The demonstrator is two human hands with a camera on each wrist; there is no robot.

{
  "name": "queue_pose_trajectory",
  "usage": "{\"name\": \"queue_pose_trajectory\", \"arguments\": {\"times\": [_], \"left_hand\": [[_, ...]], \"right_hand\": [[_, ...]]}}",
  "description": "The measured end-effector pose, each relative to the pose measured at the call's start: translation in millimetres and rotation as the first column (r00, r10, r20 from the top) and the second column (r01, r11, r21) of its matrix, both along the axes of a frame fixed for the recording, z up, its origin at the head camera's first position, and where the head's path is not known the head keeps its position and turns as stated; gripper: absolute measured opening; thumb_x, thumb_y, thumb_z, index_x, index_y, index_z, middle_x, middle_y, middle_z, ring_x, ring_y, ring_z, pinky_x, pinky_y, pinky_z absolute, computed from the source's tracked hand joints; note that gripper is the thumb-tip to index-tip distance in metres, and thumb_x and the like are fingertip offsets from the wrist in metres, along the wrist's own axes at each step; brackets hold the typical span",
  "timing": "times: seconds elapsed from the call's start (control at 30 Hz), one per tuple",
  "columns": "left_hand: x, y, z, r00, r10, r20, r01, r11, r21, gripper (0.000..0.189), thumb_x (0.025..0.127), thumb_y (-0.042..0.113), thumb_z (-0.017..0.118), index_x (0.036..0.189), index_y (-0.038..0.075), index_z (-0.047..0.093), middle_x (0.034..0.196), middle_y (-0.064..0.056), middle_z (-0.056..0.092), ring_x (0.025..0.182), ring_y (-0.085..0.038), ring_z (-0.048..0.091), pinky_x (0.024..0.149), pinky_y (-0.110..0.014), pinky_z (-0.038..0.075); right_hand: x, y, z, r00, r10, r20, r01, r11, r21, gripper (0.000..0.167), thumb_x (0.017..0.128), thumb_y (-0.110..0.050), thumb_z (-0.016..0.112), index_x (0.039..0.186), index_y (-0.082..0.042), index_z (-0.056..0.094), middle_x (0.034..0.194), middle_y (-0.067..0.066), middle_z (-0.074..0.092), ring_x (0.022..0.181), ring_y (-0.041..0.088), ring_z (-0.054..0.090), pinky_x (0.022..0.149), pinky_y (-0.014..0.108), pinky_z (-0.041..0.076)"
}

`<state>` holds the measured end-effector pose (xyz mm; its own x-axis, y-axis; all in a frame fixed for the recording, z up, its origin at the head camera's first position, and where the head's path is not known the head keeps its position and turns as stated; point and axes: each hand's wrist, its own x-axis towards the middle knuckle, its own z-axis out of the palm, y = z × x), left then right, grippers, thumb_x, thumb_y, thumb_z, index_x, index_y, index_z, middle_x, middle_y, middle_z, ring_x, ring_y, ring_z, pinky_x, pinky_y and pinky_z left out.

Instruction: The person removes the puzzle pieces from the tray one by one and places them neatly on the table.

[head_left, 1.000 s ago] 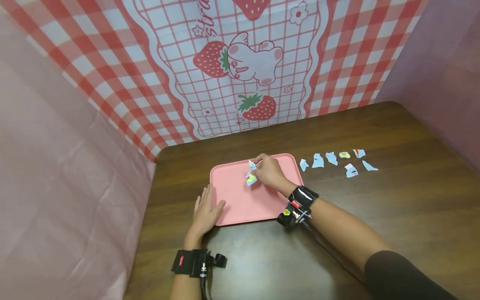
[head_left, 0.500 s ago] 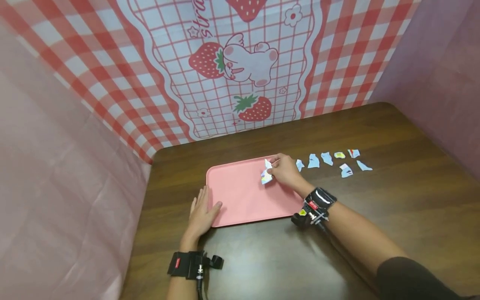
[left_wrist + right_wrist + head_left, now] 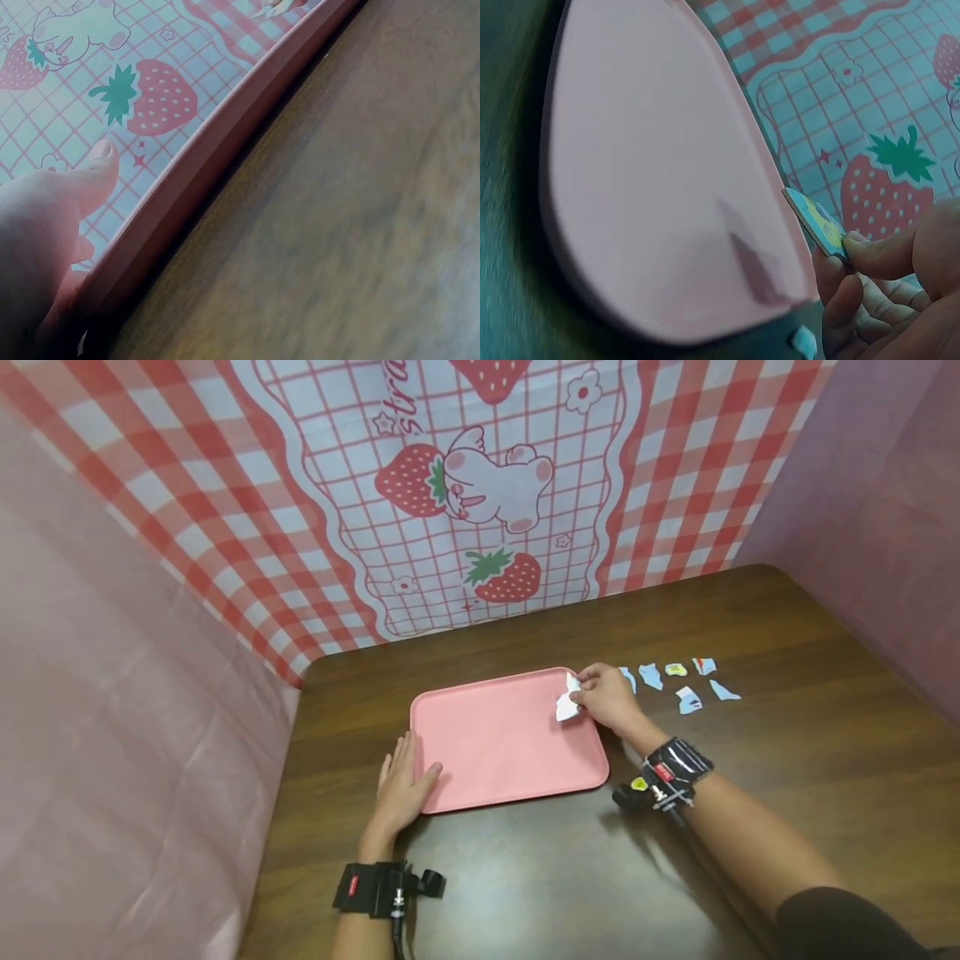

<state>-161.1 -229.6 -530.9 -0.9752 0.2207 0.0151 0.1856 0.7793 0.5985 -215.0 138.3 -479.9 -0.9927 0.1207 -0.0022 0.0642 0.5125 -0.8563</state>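
My right hand [image 3: 609, 697] pinches a flat, irregular puzzle piece [image 3: 567, 703] between thumb and fingers above the right part of a pink tray [image 3: 495, 743]. In the right wrist view the piece [image 3: 817, 223] shows a light-blue and yellow print and a thin brown edge; its shadow falls on the tray [image 3: 645, 150]. At the tray's left edge lies my left hand [image 3: 401, 789], fingers straight along the rim and thumb reaching over it. The left wrist view shows that thumb [image 3: 99, 169] over the rim [image 3: 187, 157]; the other fingers are mostly hidden.
Several similar loose pieces lie on the brown table [image 3: 495, 877] to the right of the tray, among them a yellow one [image 3: 676, 669] and a narrow blue one [image 3: 724, 690]. A red-and-white checked cloth [image 3: 675, 468] with strawberries hangs behind the table.
My right hand has carried the puzzle piece rightward from mid-tray to the tray's right end, now covering some loose pieces. The left hand keeps its place at the left edge.
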Motion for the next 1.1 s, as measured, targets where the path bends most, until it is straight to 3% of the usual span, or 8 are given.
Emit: {"name": "queue_pose_trajectory", "arguments": {"times": [0.27,0.67,0.77,0.97,1.1], "left_hand": [[1.3,0.5,1.2,1.000,-0.003,-0.002,0.003,1.000,0.005,0.084,0.101,0.046,0.052,0.159,-0.004,0.015,0.166,-0.021,0.015,0.154,-0.034,0.011,0.121,-0.054,0.003],[0.5,1.3,-1.1,1.000,-0.003,-0.001,0.003,1.000,-0.010,0.085,0.101,0.045,0.052,0.159,-0.003,0.015,0.166,-0.021,0.014,0.154,-0.034,0.010,0.121,-0.054,0.003],[0.3,1.6,-0.8,1.000,-0.005,-0.002,0.005,1.000,-0.019,0.085,0.101,0.046,0.052,0.159,-0.004,0.015,0.166,-0.020,0.014,0.154,-0.034,0.010,0.121,-0.054,0.002],[0.3,1.7,0.8,1.000,0.008,-0.006,-0.008,1.000,-0.019,0.084,0.101,0.044,0.053,0.159,-0.004,0.016,0.166,-0.020,0.015,0.154,-0.033,0.010,0.121,-0.053,0.002],[1.0,2.7,-0.4,1.000,0.005,0.000,-0.005,1.000,-0.017,0.084,0.101,0.044,0.053,0.159,-0.003,0.016,0.166,-0.020,0.015,0.154,-0.033,0.010,0.121,-0.054,0.002]], "right_hand": [[6.7,32.4,-8.5,0.999,-0.031,0.021,0.031,1.000,-0.002,0.031,0.085,-0.002,0.074,0.109,0.012,0.060,0.076,0.009,0.069,0.052,0.007,0.057,0.048,0.020,0.044],[20.7,81.9,-22.7,0.996,-0.088,0.007,0.087,0.993,0.074,0.029,0.085,-0.004,0.074,0.107,0.012,0.062,0.074,0.002,0.072,0.054,0.002,0.060,0.053,0.021,0.045],[25.1,90.2,-24.3,0.993,-0.117,-0.011,0.117,0.981,0.153,0.028,0.085,-0.008,0.076,0.103,0.010,0.066,0.073,0.004,0.072,0.060,0.010,0.063,0.059,0.028,0.046],[26.5,96.3,-26.7,0.990,-0.119,-0.079,0.137,0.946,0.293,0.026,0.081,-0.014,0.077,0.096,0.005,0.070,0.085,0.019,0.072,0.083,0.042,0.065,0.073,0.052,0.048],[26.0,95.5,-26.6,0.988,-0.120,-0.094,0.146,0.922,0.359,0.019,0.079,-0.014,0.074,0.090,0.002,0.072,0.088,0.022,0.072,0.084,0.047,0.066,0.071,0.056,0.049]]}}
